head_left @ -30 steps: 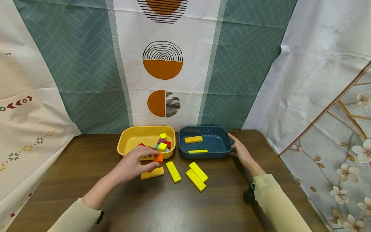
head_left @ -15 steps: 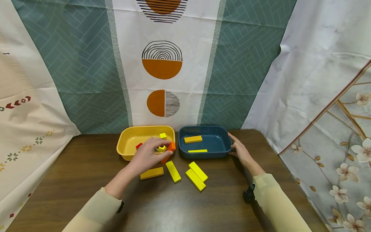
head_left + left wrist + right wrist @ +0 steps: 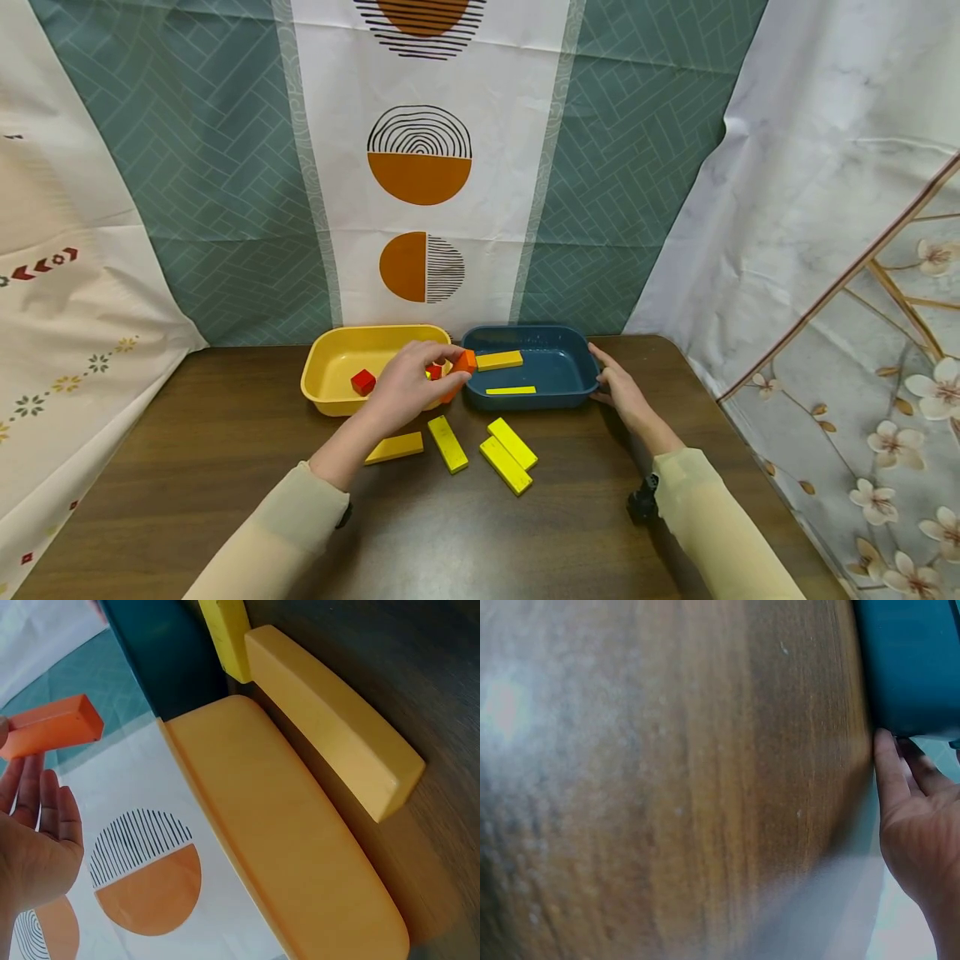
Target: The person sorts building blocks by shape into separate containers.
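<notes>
My left hand (image 3: 408, 383) pinches an orange block (image 3: 56, 727) between thumb and fingers, held above the place where the two bins meet. Under that hand is the yellow bin (image 3: 318, 392), with a red cube (image 3: 363, 382) in view; the hand covers other cubes there. The dark blue bin (image 3: 555, 402) stands to the right and contains an orange-yellow block (image 3: 500, 360) and a yellow block (image 3: 512, 390). Against the blue bin's right end rests my right hand (image 3: 626, 396), its fingers (image 3: 889, 769) fairly straight at the bin's lower corner in the right wrist view.
Before the bins lie an orange-yellow block (image 3: 395, 448), a single yellow block (image 3: 447, 444) and two yellow blocks (image 3: 510, 456) side by side. The brown table (image 3: 450, 542) ends at a patterned cloth (image 3: 427, 275) behind the bins.
My left hand has carried the orange block rightward and slightly up, from the yellow bin's front edge to the gap by the blue bin. The right hand has stayed put.
</notes>
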Action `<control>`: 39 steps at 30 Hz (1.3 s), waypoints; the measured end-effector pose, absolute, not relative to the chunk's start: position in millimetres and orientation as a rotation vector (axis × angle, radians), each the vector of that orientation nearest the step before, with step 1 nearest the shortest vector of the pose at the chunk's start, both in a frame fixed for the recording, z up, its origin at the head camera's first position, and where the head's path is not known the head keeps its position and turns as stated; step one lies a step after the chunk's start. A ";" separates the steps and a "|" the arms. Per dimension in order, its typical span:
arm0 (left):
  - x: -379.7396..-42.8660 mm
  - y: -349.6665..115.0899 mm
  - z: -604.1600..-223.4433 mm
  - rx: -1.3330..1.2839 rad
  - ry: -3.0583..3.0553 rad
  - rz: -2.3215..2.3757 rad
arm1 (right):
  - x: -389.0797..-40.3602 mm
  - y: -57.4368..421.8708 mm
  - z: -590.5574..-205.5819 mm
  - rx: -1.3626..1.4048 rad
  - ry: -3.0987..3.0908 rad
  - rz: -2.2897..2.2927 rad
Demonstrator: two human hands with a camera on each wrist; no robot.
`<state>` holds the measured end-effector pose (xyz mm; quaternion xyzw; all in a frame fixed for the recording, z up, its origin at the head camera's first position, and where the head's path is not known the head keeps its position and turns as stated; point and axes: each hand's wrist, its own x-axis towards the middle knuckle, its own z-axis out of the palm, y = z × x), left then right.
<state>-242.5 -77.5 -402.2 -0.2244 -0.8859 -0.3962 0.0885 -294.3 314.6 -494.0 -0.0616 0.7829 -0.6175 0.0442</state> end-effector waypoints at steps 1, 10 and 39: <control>-243.5 -75.5 -402.0 -0.659 -2.641 -1.183 | -295.0 314.6 -495.0 -0.185 2.395 -1.889; -254.8 -64.2 -400.0 -0.648 -2.663 -1.192 | -296.8 314.5 -496.8 -0.161 2.392 -1.896; -294.0 -27.1 -382.9 -0.730 -2.765 -0.951 | -293.2 315.1 -492.9 -0.201 2.364 -1.919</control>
